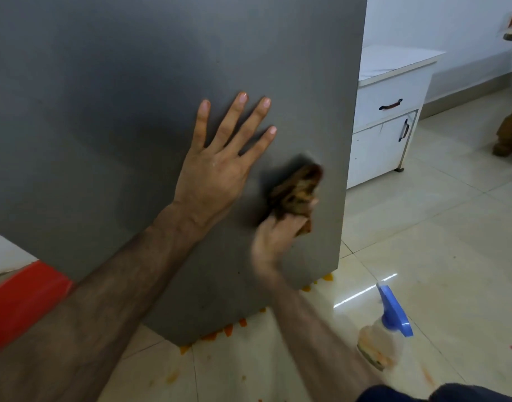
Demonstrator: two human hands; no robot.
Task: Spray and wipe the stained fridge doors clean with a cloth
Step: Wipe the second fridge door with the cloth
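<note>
Head view: right hand (273, 236) presses cloth (295, 192) nr fridge door (104, 97) edge.

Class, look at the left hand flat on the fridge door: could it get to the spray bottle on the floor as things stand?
Probably not easily. The left hand lies flat on the fridge door, while the spray bottle stands on the floor beyond the right arm, which crosses between them.

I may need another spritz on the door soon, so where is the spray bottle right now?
The clear spray bottle with the blue trigger head stands on the tiled floor at lower right of the head view, beside the right forearm, right of the grey fridge door.
</note>
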